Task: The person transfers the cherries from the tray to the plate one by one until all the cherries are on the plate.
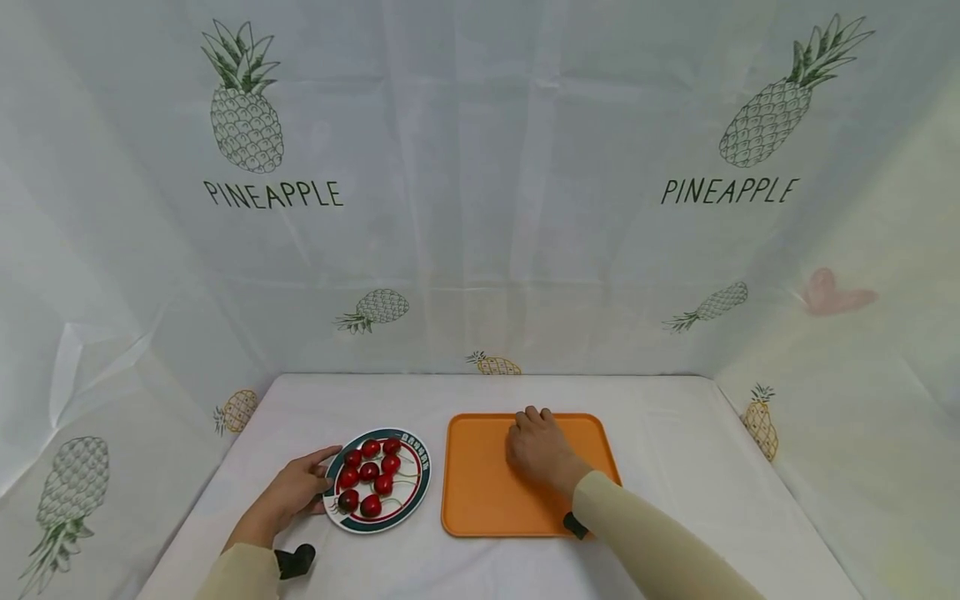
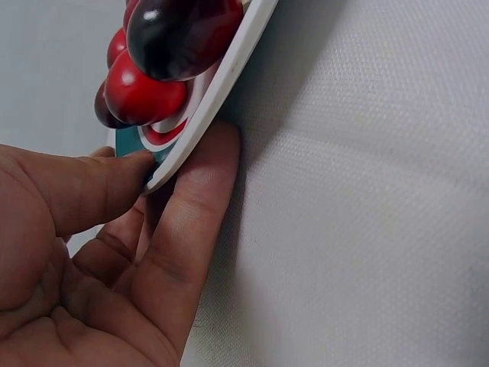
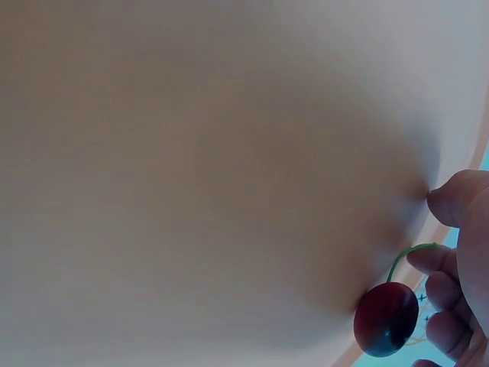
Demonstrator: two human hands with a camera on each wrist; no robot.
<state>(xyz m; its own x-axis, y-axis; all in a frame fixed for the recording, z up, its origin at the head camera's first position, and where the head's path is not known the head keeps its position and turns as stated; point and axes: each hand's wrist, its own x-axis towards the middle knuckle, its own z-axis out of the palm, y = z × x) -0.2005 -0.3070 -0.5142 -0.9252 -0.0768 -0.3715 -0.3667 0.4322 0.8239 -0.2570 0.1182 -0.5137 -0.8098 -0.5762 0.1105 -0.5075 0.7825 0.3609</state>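
Note:
A round plate [image 1: 428, 473] with a dark green rim holds several red cherries [image 1: 368, 472], some with stems. My left hand [image 1: 298, 485] grips its left edge; in the left wrist view the thumb [image 2: 114, 187] lies on the rim and a finger is under it. Over the middle of an orange tray [image 1: 480, 492], my right hand [image 1: 542, 450] reaches down with bent fingers. In the right wrist view one dark red cherry [image 3: 386, 319] is against the tray surface, its green stem beside the index fingertip. A gap shows between thumb and index finger.
Both the plate and the tray are on a white-covered table [image 1: 675, 467]. Pineapple-printed white sheets [image 1: 480, 233] enclose the table at the back and on both sides. A black strap [image 1: 294, 561] is at the left wrist, and another [image 1: 575, 525] at the right.

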